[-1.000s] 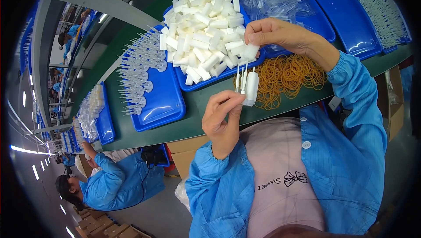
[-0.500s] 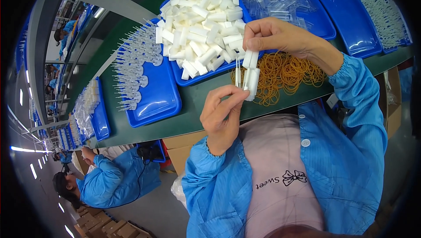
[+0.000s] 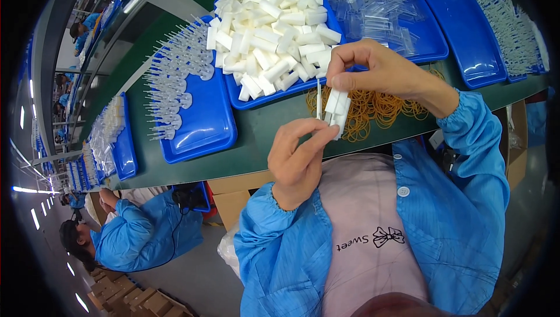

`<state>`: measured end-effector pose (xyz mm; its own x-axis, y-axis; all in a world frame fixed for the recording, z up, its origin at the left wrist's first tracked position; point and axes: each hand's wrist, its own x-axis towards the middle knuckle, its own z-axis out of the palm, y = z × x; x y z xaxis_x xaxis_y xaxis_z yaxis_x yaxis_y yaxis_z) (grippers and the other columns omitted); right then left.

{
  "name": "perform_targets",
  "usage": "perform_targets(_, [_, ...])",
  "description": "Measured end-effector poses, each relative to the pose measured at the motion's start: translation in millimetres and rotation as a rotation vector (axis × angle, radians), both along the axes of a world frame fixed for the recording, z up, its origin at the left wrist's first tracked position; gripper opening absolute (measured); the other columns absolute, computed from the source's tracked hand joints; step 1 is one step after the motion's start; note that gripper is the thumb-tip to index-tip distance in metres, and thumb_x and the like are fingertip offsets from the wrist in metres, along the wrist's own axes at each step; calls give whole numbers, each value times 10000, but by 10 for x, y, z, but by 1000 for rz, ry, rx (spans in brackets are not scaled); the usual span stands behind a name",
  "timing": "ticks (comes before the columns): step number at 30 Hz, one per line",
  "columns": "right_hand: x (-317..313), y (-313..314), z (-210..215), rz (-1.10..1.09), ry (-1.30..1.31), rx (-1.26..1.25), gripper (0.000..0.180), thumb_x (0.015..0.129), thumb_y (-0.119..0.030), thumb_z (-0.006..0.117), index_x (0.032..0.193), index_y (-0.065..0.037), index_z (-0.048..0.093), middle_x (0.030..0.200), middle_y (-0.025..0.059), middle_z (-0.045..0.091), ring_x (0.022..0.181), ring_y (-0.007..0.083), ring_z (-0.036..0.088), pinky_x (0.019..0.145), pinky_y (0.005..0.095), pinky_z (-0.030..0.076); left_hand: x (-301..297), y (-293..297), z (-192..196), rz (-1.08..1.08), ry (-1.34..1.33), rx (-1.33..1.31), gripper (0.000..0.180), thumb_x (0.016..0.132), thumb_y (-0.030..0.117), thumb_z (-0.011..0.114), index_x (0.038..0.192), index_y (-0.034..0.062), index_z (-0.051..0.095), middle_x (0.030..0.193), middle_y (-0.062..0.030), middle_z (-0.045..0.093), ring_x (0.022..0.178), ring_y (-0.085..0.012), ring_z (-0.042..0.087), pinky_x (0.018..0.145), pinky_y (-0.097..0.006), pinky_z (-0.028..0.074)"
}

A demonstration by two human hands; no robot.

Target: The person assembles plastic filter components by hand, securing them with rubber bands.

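My left hand [image 3: 298, 159] is closed, thumb and fingers pinching the base of a small white plastic part with thin upright prongs [image 3: 319, 100]. At the top, my right hand [image 3: 382, 75] pinches a white foam block [image 3: 336, 103] that stands over the same part, beside another white block [image 3: 346, 111]. Whether the block is threaded on a prong is hidden by the fingers. Just beyond my hands lies a heap of white foam blocks [image 3: 268, 37] in a blue tray. Tan rubber bands [image 3: 382, 110] are piled behind and to the right of the held part.
To the left, a blue tray [image 3: 201, 127] carries several pronged clear-white parts [image 3: 175, 72]. Clear plastic pieces [image 3: 376, 10] fill another tray at the back. More pronged parts [image 3: 507, 31] sit beside a blue tray [image 3: 475, 54] at right. A co-worker [image 3: 140, 232] sits at left.
My right hand has come down with the foam block, closer to my left hand. The block now sits lower along the pronged part. The whole view has shifted slightly.
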<state>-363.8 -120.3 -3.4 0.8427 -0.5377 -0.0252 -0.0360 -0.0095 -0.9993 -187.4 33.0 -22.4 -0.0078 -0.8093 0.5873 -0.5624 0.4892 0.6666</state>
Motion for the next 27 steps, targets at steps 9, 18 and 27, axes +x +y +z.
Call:
perform_targets(9, [45,152,85,26,-36,87,230,849,-247,691,851,-22,641,844,31,640,794,96,575,724,247,456,13,-33,-127,27,137,2,398,823,0,663,1201,7,537,1208,-172,509,908,-213,600,785,-308,501])
perform_targets(18, [18,70,101,-62,99,-419,200,840,-246,659,882,-51,652,818,45,646,837,137,599,745,303,458,-73,-64,-213,47,447,257,378,822,-4,667,1188,0,572,980,-139,614,834,-217,648,731,-282,523])
perform_targets(27, [134,-555,-386,-415,357,-1264,277,785,-215,669,1042,-132,608,936,40,645,949,254,554,832,425,392,-26,-108,-195,110,305,169,197,824,-3,650,1019,13,667,957,-112,597,824,-193,586,729,-283,480])
